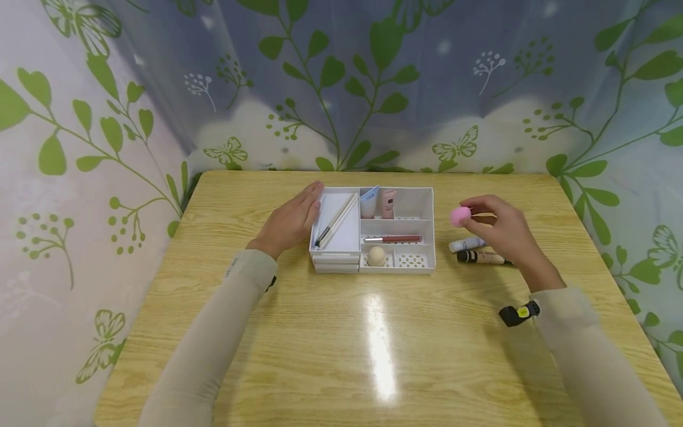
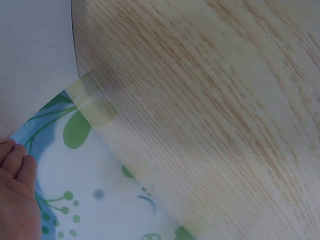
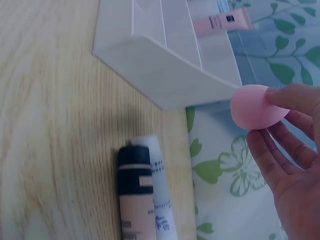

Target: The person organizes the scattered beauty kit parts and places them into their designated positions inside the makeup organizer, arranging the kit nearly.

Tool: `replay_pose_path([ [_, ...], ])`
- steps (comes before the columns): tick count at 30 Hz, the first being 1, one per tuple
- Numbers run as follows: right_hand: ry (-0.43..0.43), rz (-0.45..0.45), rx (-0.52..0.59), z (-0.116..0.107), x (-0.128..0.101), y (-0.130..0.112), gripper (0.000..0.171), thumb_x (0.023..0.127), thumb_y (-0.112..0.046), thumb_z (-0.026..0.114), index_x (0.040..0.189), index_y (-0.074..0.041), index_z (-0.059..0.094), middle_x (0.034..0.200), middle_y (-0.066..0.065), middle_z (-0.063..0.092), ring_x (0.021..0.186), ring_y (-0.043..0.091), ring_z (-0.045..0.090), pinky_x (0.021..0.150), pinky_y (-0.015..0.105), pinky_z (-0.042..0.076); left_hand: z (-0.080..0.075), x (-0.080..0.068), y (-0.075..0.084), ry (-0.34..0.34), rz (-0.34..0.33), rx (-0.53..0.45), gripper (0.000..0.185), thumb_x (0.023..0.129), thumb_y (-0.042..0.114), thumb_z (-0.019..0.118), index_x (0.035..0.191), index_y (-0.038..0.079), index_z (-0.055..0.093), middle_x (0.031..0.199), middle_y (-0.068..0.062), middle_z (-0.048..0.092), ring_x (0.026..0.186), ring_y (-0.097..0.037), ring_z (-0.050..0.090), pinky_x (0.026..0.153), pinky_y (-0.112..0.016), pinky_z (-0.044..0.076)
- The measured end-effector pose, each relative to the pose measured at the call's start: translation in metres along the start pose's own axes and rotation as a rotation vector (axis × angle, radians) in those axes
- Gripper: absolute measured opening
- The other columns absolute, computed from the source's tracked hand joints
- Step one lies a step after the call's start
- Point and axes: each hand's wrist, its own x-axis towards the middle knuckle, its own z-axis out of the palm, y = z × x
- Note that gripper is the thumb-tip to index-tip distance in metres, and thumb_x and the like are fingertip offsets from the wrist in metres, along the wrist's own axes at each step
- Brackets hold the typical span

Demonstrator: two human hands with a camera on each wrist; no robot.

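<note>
Our right hand [image 1: 501, 228] pinches the pink sponge [image 1: 460, 216] at the fingertips, in the air just off the tray's [image 1: 427, 261] right wall. We judge it light, soft and squashy: hold its sides gently. Our left hand [image 1: 290, 222] lies flat against the tray's left wall.

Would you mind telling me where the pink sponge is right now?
In the head view, the pink sponge is pinched in the right hand, in the air just right of the white organizer and above two tubes on the table.
</note>
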Motion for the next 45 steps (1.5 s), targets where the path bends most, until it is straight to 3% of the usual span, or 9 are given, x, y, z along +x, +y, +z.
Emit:
replay_pose_path([
  [18, -0.142, -0.067, 0.055, 0.042, -0.014, -0.016, 0.035, 0.101, -0.010, 0.079, 0.134, -0.001, 0.071, 0.130, 0.016, 0.071, 0.113, 0.002, 0.066, 0.096, 0.011, 0.057, 0.001, 0.000, 0.000, 0.007, -0.001, 0.001, 0.065, 0.119, 0.049, 0.018, 0.177, 0.018, 0.017, 0.184, 0.001, 0.016, 0.170, -0.021, 0.022, 0.137, -0.047, 0.027],
  [22, -0.175, -0.069, 0.036, 0.052, -0.017, -0.017, 0.034, 0.102, -0.012, 0.079, 0.134, -0.003, 0.071, 0.131, 0.014, 0.072, 0.119, 0.018, 0.068, 0.101, 0.032, 0.064, 0.002, 0.001, 0.000, 0.013, 0.002, -0.001, 0.064, 0.120, 0.047, 0.019, 0.177, 0.018, 0.018, 0.184, 0.001, 0.017, 0.170, -0.021, 0.022, 0.137, -0.047, 0.027],
  [26, -0.206, -0.096, 0.011, 0.062, -0.018, -0.015, 0.030, 0.102, -0.012, 0.078, 0.131, -0.005, 0.073, 0.128, 0.013, 0.073, 0.120, 0.030, 0.070, 0.102, 0.055, 0.063, 0.002, 0.001, 0.000, 0.019, 0.006, 0.003, 0.063, 0.120, 0.046, 0.020, 0.176, 0.018, 0.018, 0.184, 0.001, 0.018, 0.170, -0.020, 0.022, 0.137, -0.046, 0.027],
  [37, -0.244, -0.200, -0.109, 0.082, -0.020, -0.016, 0.024, 0.101, -0.008, 0.079, 0.124, -0.006, 0.074, 0.122, 0.011, 0.074, 0.112, 0.029, 0.075, 0.097, 0.049, 0.065, 0.002, 0.001, 0.000, 0.009, 0.004, 0.000, 0.065, 0.119, 0.048, 0.018, 0.176, 0.017, 0.018, 0.184, 0.001, 0.017, 0.170, -0.020, 0.021, 0.137, -0.046, 0.027],
  [45, -0.225, -0.264, -0.233, 0.090, -0.020, -0.019, 0.024, 0.100, -0.012, 0.082, 0.122, -0.008, 0.074, 0.120, 0.009, 0.074, 0.110, 0.028, 0.074, 0.095, 0.049, 0.066, 0.002, 0.000, 0.000, 0.007, -0.008, -0.019, 0.064, 0.120, 0.047, 0.019, 0.177, 0.019, 0.017, 0.184, 0.000, 0.017, 0.170, -0.022, 0.021, 0.138, -0.047, 0.025],
])
